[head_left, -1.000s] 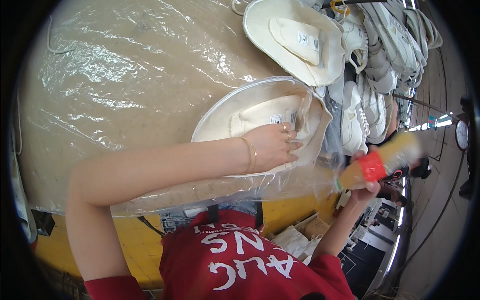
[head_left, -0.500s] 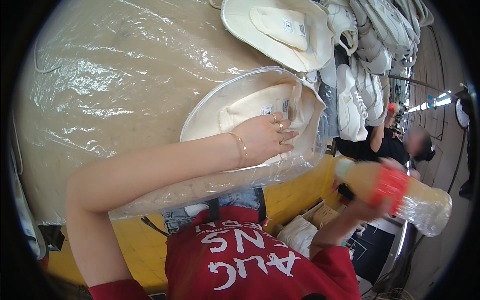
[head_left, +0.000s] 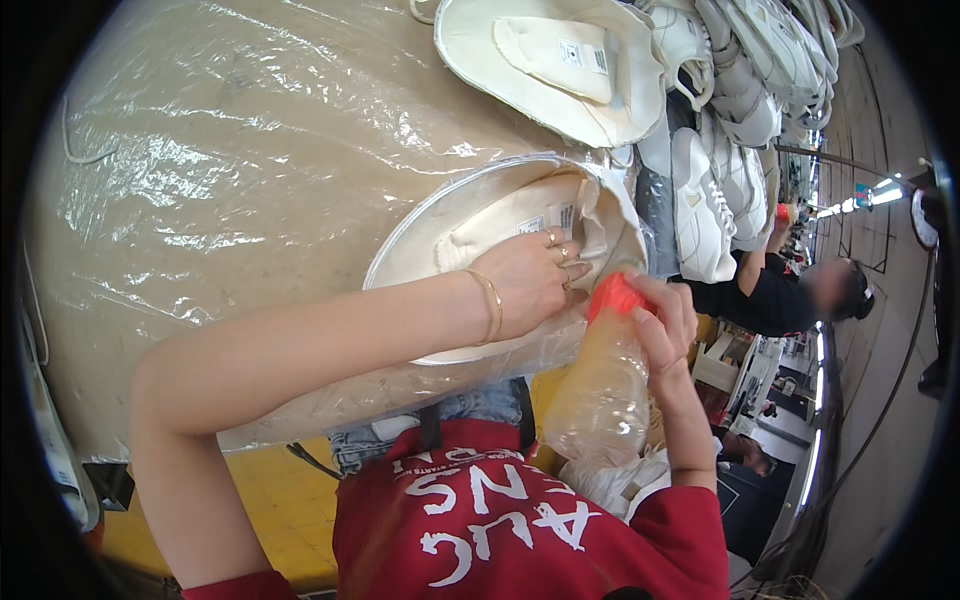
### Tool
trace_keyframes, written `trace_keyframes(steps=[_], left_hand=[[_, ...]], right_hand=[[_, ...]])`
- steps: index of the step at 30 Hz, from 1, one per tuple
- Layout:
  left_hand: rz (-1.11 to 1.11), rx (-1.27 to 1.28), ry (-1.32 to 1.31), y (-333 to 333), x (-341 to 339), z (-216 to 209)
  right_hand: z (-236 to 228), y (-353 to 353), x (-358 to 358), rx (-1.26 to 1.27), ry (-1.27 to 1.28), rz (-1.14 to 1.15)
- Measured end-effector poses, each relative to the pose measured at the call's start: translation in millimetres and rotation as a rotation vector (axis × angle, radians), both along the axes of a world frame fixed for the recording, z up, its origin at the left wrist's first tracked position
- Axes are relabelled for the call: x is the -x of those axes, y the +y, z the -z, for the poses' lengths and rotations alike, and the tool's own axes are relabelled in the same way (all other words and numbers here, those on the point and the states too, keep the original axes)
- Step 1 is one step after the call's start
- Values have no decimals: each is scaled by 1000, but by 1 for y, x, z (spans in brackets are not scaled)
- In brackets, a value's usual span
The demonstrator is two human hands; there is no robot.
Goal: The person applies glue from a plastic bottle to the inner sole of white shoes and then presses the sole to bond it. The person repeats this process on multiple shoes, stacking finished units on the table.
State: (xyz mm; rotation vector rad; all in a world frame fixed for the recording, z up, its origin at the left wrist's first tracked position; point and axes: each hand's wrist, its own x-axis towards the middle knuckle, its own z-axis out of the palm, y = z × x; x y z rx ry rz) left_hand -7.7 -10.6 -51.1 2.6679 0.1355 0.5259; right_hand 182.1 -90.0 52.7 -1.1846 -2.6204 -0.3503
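Note:
A cream shoe upper (head_left: 480, 235) lies inside up on the plastic-covered table, its pale tongue flat in the middle. My left hand (head_left: 530, 280), with rings and a bracelet, rests on this upper, its visible fingers spread; the thumb is hidden. My right hand (head_left: 668, 325) grips a clear plastic bottle (head_left: 605, 385) around its red-wrapped neck. Yellowish liquid shows inside the bottle. The bottle's red end points at the upper's right rim, close to my left fingertips; whether it touches is unclear.
Another cream upper (head_left: 555, 70) lies just beyond. White shoes (head_left: 705, 205) are piled at the far right. Plastic film covers the table (head_left: 230, 190). A co-worker in black (head_left: 775, 295) stands to the right. A white bag (head_left: 630, 480) sits below the table edge.
My right hand has swung the bottle left and turned its red end toward the upper. My left hand stays on the upper, whose near right side has shifted and curled.

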Motion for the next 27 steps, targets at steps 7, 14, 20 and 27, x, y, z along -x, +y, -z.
trace_keyframes(steps=[7,14,20,27], left_hand=[[5,-50,40,3,4,-5],[-4,18,18,3,3,-3],[-1,27,-71,5,-2,7],[114,-68,165,16,8,-17]], right_hand=[[-5,58,-14,-70,-46,-388],[-11,36,-1,214,76,-9],[-17,19,-7,102,-108,-92],[-7,91,-10,-41,-104,-545]])
